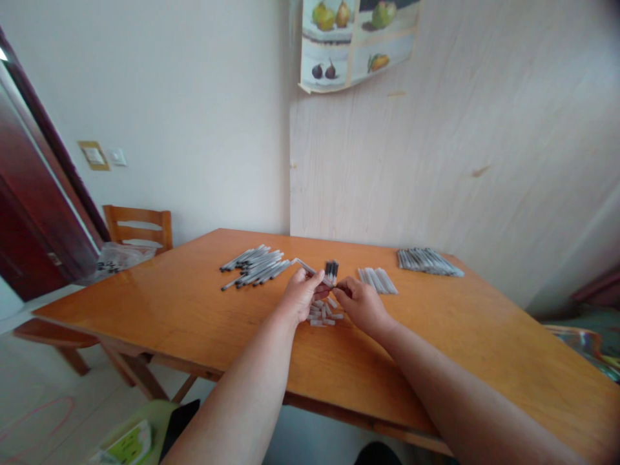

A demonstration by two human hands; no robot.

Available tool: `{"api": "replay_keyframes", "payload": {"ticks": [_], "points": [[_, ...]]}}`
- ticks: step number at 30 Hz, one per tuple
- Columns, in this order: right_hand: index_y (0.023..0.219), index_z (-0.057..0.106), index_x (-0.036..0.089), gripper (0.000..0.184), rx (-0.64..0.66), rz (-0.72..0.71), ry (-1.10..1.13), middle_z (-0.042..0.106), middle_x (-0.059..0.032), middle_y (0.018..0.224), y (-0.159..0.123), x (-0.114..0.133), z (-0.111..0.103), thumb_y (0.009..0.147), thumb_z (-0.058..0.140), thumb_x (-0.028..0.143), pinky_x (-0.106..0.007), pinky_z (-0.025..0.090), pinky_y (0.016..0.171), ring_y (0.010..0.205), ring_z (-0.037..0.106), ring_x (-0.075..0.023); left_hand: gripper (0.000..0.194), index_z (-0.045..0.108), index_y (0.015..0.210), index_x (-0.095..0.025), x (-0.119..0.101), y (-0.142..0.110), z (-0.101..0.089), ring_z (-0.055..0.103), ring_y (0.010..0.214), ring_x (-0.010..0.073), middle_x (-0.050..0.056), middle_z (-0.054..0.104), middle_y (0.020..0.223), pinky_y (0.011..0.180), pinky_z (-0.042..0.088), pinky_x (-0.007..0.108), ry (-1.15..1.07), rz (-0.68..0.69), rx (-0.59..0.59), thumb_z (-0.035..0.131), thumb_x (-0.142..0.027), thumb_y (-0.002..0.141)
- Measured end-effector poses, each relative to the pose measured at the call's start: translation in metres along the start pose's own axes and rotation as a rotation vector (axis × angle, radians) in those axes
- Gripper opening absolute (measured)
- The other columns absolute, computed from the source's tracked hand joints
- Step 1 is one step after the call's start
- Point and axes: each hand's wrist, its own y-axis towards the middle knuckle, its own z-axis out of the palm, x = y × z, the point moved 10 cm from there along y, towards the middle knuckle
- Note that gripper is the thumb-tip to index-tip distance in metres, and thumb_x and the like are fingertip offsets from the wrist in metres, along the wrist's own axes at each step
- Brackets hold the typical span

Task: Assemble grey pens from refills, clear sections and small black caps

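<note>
Orange-brown wooden table (194, 310); behind it, off-white wall (203, 116) and pale wood-grained panel (436, 155). Left of table: slatted wooden chair (138, 212), dark-red door (33, 219).

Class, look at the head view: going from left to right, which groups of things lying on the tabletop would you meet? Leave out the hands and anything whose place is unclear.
Loose pile of grey pens, small black cluster, pale translucent tubes, flat grey bundle.

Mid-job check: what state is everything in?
Pen: held, slanted
Left hand: gripping pen
Right hand: fingertips at pen's near end, grip unclear
Left pens: loosely piled
Black pieces: grouped
White bits: scattered
Tubes: side by side
Right pens: lying bunched
Poster: hanging
</note>
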Motion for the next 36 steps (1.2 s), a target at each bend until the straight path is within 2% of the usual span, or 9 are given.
{"api": "replay_keyframes", "payload": {"ticks": [5,10,17,23,29,36], "points": [[0.085,0.059,0.02,0.02,-0.01,0.026,-0.007,0.066,-0.002,0.072,-0.0008,-0.0009,-0.0009,0.084,0.058,0.04,-0.024,0.037,0.058,0.064,0.058,-0.015,0.03,0.049,0.088,-0.018,0.0018,0.0017,-0.0012,0.068,0.064,0.0149,0.005,0.07,0.083,0.061,0.054,0.026,-0.016,-0.005,-0.008,0.074,-0.031,0.077],[0.077,0.059,0.02,0.033,0.035,0.01,-0.013,0.063,-0.0023,0.067,-0.0025,0.0009,0.003,0.093,0.043,0.045,-0.024,0.035,0.057,0.062,0.057,-0.0145,0.032,0.049,0.087,-0.018,0.0029,0.0028,-0.0026,0.069,0.069,0.0162,0.006,0.07,0.085,0.063,0.055,0.027,-0.035,-0.008,-0.016,0.076,-0.032,0.075],[0.087,0.06,0.021,0.019,-0.012,0.013,-0.026,0.066,-0.0016,0.074,-0.0017,0.0005,-0.0012,0.086,0.056,0.039,-0.024,0.036,0.059,0.065,0.058,-0.015,0.03,0.049,0.087,-0.018,0.0034,0.0022,-0.0021,0.07,0.07,0.0163,0.005,0.07,0.085,0.063,0.055,0.026,-0.023,-0.015,-0.017,0.074,-0.031,0.077],[0.078,0.06,0.021,0.033,0.038,0.002,-0.021,0.064,-0.0019,0.067,-0.0026,0.0005,0.0039,0.093,0.043,0.045,-0.025,0.035,0.057,0.061,0.056,-0.0142,0.03,0.049,0.087,-0.018,0.0031,0.0023,-0.0027,0.07,0.071,0.0161,0.005,0.07,0.085,0.066,0.056,0.027,-0.033,-0.009,-0.027,0.074,-0.031,0.077],[0.088,0.063,0.021,0.017,-0.002,0.008,-0.039,0.068,-0.0023,0.075,-0.0021,0.0018,-0.0018,0.086,0.054,0.035,-0.024,0.037,0.06,0.068,0.06,-0.0156,0.029,0.049,0.087,-0.018,0.003,0.0016,-0.0032,0.07,0.071,0.0162,0.006,0.071,0.087,0.064,0.055,0.026,-0.015,-0.018,-0.034,0.073,-0.031,0.078],[0.089,0.062,0.022,0.013,0.004,0.015,-0.05,0.068,-0.0018,0.076,-0.0032,0.0026,-0.0041,0.084,0.056,0.033,-0.025,0.038,0.06,0.067,0.06,-0.0155,0.03,0.05,0.087,-0.018,0.0064,0.0028,-0.0058,0.07,0.067,0.0173,0.006,0.07,0.079,0.061,0.055,0.026,-0.048,-0.044,-0.048,0.075,-0.033,0.077]]}}
